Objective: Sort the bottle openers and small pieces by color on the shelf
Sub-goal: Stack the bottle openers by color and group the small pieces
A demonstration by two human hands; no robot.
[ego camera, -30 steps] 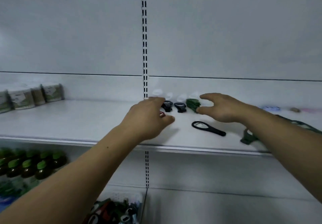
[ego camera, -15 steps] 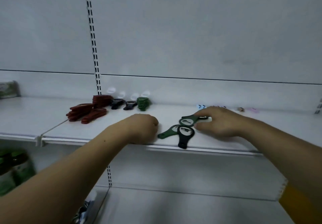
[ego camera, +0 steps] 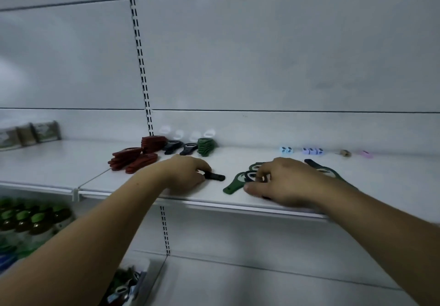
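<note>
The left grip, a bare hand, is clenched around a flat black plastic bottle opener. Only the handle end of the opener shows, pointing right and lying on the white metal shelf near its front edge.

The right grip curls its fingers over the ringed head of a dark bottle opener and grasps it, with the thumb low beside it. This opener overlaps a flat green plastic bottle opener, whose handle points toward the front lip of the shelf. We see a further dark green opener behind the right wrist.

Toward the back wall we find the following:
- two piles of red openers
- two single black openers
- a stack of green openers
- pale white pieces behind these, too blurred to describe

Farther right along the back lie pale blue small pieces, lilac small pieces, a tan piece and a pink piece. Each colour sits apart from the others.

Packets stand at the far left of the shelf. Green-lidded jars fill the level below.
</note>
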